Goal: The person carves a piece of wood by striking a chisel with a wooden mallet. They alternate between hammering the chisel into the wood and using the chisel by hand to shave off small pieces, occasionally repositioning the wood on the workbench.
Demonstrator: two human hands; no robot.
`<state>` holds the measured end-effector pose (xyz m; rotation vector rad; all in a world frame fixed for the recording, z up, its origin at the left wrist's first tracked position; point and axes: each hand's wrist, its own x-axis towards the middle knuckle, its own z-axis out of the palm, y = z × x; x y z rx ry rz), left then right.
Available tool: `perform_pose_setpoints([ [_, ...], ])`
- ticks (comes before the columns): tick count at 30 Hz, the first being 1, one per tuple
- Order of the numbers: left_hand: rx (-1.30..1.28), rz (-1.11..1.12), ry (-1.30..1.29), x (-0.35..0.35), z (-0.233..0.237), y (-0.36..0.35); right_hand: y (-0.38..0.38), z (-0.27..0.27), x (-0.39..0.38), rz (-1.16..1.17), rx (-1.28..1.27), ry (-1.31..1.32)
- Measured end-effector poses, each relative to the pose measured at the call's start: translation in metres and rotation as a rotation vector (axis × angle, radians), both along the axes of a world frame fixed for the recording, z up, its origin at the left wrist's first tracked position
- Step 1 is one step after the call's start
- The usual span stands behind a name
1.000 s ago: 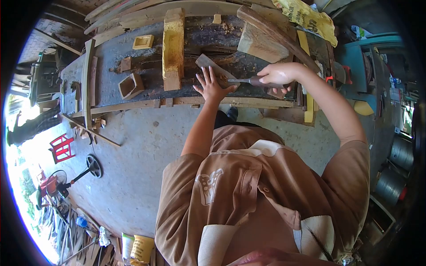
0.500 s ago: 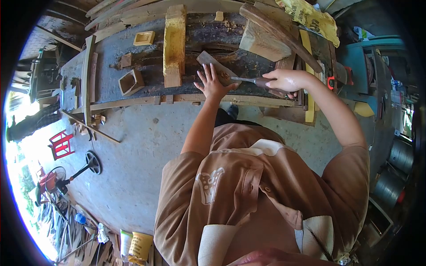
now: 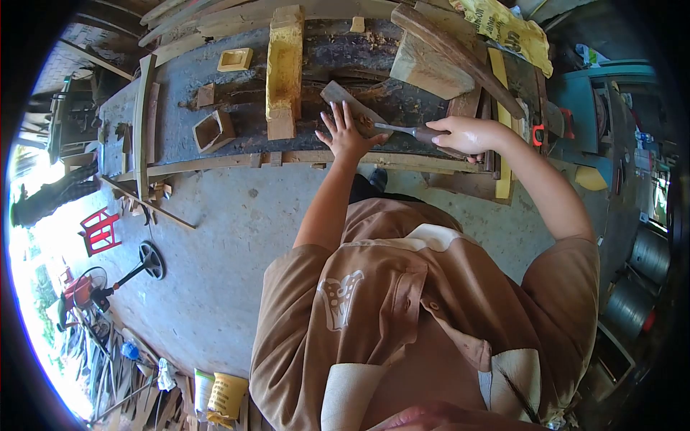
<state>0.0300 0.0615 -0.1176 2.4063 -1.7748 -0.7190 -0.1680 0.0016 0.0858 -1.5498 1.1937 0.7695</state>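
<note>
My left hand [image 3: 343, 138] lies with its fingers spread over a small flat wooden board [image 3: 335, 93] on the dark workbench [image 3: 248, 129]. Closed around the dark handle of a chisel [image 3: 402, 130] is my right hand [image 3: 463, 136], to the right of the left one. The chisel's metal shaft points left, and its end is at the board, close to my left thumb. A few wood shavings show on the board beside my left fingers. What lies under the left palm is hidden.
A yellowish hollowed wood block [image 3: 283, 79] stands left of my hands. Farther left are a small wooden tray [image 3: 234, 60] and a hexagonal wooden box [image 3: 213, 133]. A large block [image 3: 430, 68] and a long beam [image 3: 460, 59] lie to the right. A fan [image 3: 90, 287] stands on the floor.
</note>
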Motion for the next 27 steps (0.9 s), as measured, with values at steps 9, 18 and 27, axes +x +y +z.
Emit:
perform_pose_setpoints([
  [9,-0.008,0.003,0.010,-0.001,-0.001,0.001,-0.006,0.006,0.013,0.055,0.012,0.032],
  [18,-0.339,-0.219,0.236,-0.034,0.036,-0.007,-0.022,0.009,0.044,0.115,-0.011,0.084],
  [27,-0.702,-0.404,0.832,-0.062,0.059,-0.025,-0.025,0.008,0.061,0.367,-0.150,0.145],
])
